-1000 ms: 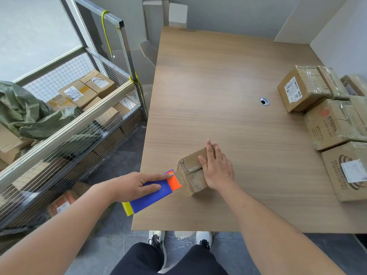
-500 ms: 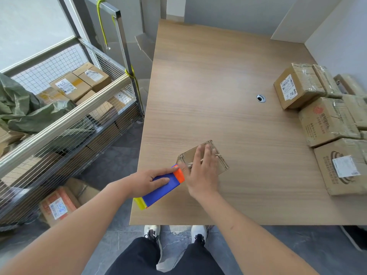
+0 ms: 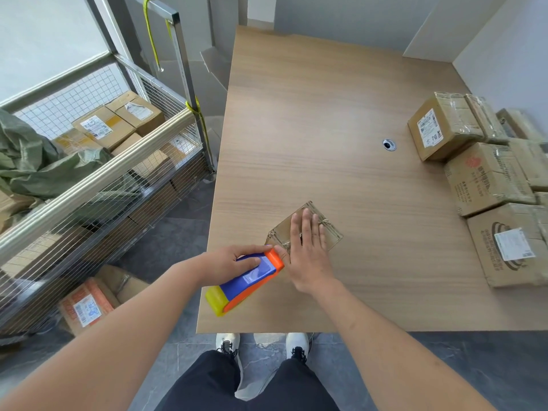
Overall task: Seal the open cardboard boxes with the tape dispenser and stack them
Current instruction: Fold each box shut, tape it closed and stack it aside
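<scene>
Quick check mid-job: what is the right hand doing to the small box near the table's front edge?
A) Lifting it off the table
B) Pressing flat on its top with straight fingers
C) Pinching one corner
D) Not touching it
B: the right hand lies flat, fingers straight, on top of the small box, while the left hand grips the tape dispenser at its near edge.

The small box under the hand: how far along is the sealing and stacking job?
Done: taped boxes sit grouped at the table's right edge. In hand: the right hand presses flat on the small box while the left hand holds the tape dispenser at its near side. Left: stacking this box.
</scene>
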Available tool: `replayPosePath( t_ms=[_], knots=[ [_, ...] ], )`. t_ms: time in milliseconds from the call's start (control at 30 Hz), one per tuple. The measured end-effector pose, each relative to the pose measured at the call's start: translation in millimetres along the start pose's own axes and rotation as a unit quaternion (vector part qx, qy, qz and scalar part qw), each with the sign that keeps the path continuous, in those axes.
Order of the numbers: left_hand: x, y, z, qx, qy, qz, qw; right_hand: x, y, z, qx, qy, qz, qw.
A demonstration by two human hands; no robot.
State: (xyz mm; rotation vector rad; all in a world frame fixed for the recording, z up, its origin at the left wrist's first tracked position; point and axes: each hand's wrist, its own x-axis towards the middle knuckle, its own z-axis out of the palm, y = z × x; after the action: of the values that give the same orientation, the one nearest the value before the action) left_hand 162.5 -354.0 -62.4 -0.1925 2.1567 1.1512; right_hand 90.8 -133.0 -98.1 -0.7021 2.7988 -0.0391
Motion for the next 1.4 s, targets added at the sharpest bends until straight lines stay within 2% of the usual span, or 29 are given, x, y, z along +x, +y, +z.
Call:
replayPosePath(
  t_ms=[700, 867, 1200, 1400],
  knots=[
    [2, 59, -4, 0.139, 0.014, -0.064, 0.988, 4, 1, 9, -0.008, 0.007, -0.002, 1.0],
    [3, 49, 17, 0.143, 0.061, -0.09, 0.984, 1, -1, 4, -0.003, -0.003, -0.009, 1.0],
    [-14, 7, 19, 0.085, 0.063, -0.034, 0.994, 3, 5, 5, -0.006, 0.003, -0.026, 1.0],
    [-37, -4, 7, 0.072, 0.072, 0.01, 0.995, 17, 36, -10, -0.035, 0.008, -0.123, 0.992]
  ],
)
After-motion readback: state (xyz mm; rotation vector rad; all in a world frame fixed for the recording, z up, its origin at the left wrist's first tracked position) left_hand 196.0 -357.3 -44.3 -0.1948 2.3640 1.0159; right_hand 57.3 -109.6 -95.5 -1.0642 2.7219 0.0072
